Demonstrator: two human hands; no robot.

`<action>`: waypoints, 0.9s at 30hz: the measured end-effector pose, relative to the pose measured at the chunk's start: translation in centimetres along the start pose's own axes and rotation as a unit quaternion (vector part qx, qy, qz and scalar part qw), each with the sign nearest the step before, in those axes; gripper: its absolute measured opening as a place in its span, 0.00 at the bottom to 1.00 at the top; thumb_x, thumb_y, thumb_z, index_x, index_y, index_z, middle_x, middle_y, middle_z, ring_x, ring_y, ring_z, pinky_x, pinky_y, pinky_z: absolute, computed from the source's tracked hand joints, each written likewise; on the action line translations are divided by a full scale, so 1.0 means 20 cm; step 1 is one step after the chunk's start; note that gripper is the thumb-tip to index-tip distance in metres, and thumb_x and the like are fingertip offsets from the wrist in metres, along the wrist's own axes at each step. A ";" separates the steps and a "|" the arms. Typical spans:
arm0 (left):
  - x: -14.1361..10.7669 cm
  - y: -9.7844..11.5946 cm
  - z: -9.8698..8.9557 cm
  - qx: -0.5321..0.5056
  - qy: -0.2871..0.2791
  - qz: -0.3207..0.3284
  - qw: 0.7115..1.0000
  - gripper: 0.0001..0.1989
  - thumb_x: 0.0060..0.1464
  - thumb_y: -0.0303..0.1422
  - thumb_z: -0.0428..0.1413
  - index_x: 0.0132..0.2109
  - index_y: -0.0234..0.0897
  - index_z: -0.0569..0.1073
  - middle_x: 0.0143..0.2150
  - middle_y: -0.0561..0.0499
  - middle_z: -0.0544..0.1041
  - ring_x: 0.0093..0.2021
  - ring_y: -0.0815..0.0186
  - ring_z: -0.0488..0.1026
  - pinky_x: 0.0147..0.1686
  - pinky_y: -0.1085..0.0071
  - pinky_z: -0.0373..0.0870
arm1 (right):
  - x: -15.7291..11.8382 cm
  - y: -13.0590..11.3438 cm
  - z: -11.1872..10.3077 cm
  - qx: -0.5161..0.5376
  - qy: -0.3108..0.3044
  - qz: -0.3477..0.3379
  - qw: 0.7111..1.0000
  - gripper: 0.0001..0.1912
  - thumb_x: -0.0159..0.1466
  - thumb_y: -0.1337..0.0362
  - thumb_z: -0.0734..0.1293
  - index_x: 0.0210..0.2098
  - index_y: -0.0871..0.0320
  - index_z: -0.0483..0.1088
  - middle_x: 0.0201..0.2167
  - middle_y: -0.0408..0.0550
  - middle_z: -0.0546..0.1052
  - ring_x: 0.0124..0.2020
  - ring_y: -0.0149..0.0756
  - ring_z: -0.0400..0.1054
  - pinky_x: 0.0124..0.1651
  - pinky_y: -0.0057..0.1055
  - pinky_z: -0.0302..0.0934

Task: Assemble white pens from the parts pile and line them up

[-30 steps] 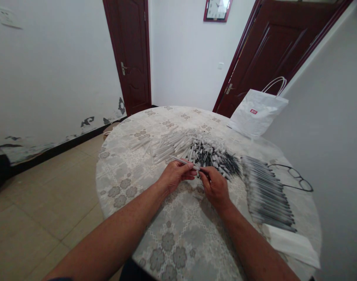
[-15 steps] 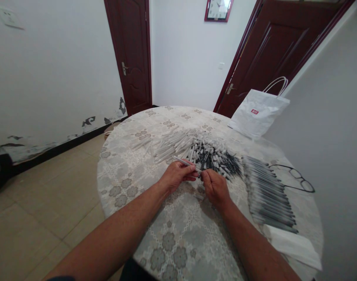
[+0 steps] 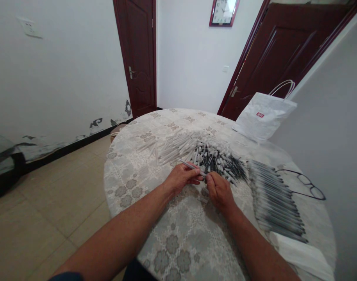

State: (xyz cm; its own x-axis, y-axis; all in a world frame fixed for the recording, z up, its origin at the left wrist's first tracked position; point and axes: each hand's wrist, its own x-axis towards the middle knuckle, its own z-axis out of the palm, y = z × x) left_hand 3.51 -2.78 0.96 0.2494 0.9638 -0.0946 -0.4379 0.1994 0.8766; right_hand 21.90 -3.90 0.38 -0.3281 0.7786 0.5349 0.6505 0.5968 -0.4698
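Between thumb and fingers my left hand [image 3: 182,177] holds a slim grey pen [image 3: 188,164], its tip pointing up and left. My right hand [image 3: 219,189] pinches the pen's other end, and its fingers hide that end. Just beyond the hands lies a loose heap of translucent white pen barrels [image 3: 178,146]. Black-and-white pen refills [image 3: 215,158] are piled against its right side. To the right of my right hand, a long row of grey pens [image 3: 278,201] lies side by side.
The round table has a patterned cloth [image 3: 172,234]. Black-framed glasses [image 3: 309,185] lie beyond the pen row, with a folded white paper or pouch [image 3: 304,253] near the right edge. A white paper bag [image 3: 263,117] stands at the back right. Tiled floor [image 3: 58,199] lies left.
The whole view has shifted slightly, so everything appears a little further right and lower. Both hands keep their hold on the pen with hardly any change.
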 end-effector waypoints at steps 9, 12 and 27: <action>0.01 0.00 -0.01 -0.007 0.016 0.017 1.000 0.17 0.47 0.38 0.69 0.38 0.32 0.74 0.31 0.47 0.79 0.32 0.65 0.78 0.33 0.68 0.78 | -0.01 0.00 0.01 0.048 0.041 0.016 0.998 0.10 0.69 0.60 0.62 0.48 0.56 0.65 0.36 0.46 0.74 0.33 0.35 0.69 0.40 0.31 0.62; 0.01 0.00 -0.01 -0.004 0.015 0.013 1.000 0.17 0.46 0.38 0.69 0.38 0.33 0.74 0.30 0.48 0.78 0.31 0.64 0.78 0.33 0.68 0.78 | -0.01 0.00 0.01 0.018 0.036 0.001 0.999 0.07 0.70 0.62 0.59 0.42 0.56 0.66 0.34 0.46 0.72 0.34 0.36 0.68 0.40 0.31 0.60; 0.01 -0.01 -0.01 -0.006 0.026 0.020 0.999 0.15 0.48 0.38 0.68 0.38 0.33 0.75 0.32 0.48 0.78 0.31 0.66 0.77 0.32 0.68 0.78 | -0.01 0.00 0.01 0.038 0.054 0.007 0.998 0.09 0.69 0.61 0.62 0.47 0.56 0.65 0.36 0.46 0.73 0.34 0.35 0.69 0.40 0.31 0.62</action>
State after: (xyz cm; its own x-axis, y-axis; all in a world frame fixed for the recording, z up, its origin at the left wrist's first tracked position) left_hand 3.52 -2.51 0.77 0.1862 0.9789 -0.0841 -0.4573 0.1621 0.8744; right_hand 21.84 -4.01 0.21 -0.2415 0.7638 0.5986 0.5989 0.6027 -0.5274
